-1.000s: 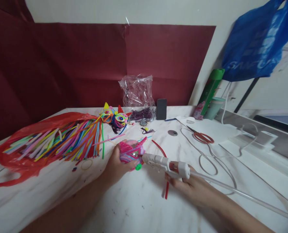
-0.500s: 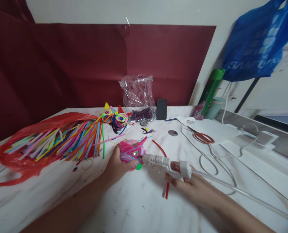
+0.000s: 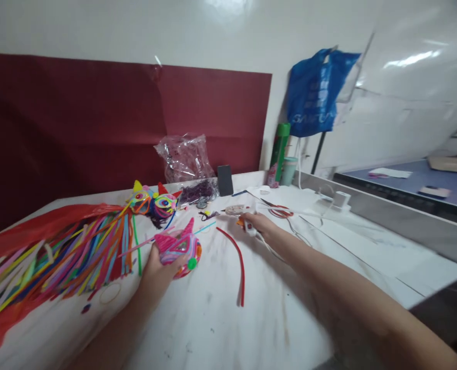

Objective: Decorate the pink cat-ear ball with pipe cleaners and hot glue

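Note:
My left hand [image 3: 159, 264] is closed around a pink striped cat-head craft [image 3: 178, 249] with pointed ears and a green pompom, made of wound pipe cleaners. Off to the right, my right hand [image 3: 253, 223] grips a white glue gun [image 3: 236, 209] by its handle, nozzle pointing left, apart from the craft. A clear glue stick extends from its back end. Between the hands a red pipe cleaner [image 3: 240, 262] lies curved on the table. Two finished-looking cat heads [image 3: 164, 204] in mixed colours rest at the back left.
Many coloured pipe cleaners [image 3: 93, 246] spread over a red plastic bag [image 3: 58, 218] at left. Behind are a clear bag [image 3: 187, 159], a black phone-like slab [image 3: 224, 180], scissors [image 3: 280, 209], a green can [image 3: 280, 146] and a cup [image 3: 289, 170]. A white cable trails at right.
The glue gun has moved away from the pink craft, toward the back right, in my right hand. My left hand still holds the craft. The view has turned right.

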